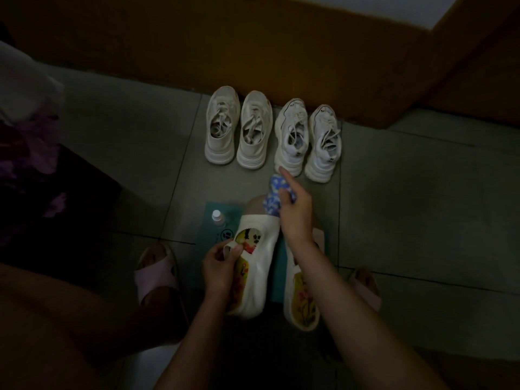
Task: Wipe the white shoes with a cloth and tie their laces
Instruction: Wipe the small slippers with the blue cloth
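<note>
Left hand pinches white shoe at rim; right hand clutches crumpled spotted cloth, forefinger straight.

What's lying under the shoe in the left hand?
A teal mat, a small bottle standing on it. The shoe and left hand cover its middle; anything there is hidden.

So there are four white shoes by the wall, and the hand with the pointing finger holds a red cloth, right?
Not red. The head view shows the cloth in the right hand is blue with white spots. The four white shoes do stand by the wall.
</note>
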`<act>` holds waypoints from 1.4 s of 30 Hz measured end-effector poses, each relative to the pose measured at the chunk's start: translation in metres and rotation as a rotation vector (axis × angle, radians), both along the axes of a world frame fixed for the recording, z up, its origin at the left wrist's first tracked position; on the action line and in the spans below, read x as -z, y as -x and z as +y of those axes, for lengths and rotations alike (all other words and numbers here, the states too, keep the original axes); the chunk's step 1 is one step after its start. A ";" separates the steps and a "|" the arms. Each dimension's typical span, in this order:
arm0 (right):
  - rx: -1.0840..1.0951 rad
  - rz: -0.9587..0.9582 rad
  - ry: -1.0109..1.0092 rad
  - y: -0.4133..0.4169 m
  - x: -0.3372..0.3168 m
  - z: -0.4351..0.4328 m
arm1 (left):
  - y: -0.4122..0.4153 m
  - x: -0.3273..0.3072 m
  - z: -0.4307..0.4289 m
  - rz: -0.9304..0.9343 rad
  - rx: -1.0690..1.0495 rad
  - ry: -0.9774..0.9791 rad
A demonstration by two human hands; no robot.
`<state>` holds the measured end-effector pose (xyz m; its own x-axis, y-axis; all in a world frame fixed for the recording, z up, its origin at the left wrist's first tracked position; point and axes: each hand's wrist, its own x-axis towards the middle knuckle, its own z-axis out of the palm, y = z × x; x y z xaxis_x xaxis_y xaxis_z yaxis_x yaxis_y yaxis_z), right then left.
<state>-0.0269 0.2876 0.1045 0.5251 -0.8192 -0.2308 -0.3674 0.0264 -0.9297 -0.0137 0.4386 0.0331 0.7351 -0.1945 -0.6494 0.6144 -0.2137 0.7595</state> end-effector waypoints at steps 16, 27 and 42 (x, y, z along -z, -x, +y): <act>-0.272 0.186 0.220 0.007 0.017 -0.003 | 0.002 -0.002 0.001 0.017 -0.009 0.007; -0.072 0.269 0.438 0.041 0.039 0.044 | 0.003 -0.007 -0.003 -0.040 0.040 -0.027; -0.093 0.192 0.391 -0.005 0.005 0.007 | 0.004 -0.007 -0.004 -0.033 0.008 -0.016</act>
<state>-0.0224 0.2941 0.0998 0.5782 -0.8158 -0.0133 -0.5189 -0.3552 -0.7775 -0.0180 0.4350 0.0400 0.7546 -0.1904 -0.6280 0.5873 -0.2309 0.7757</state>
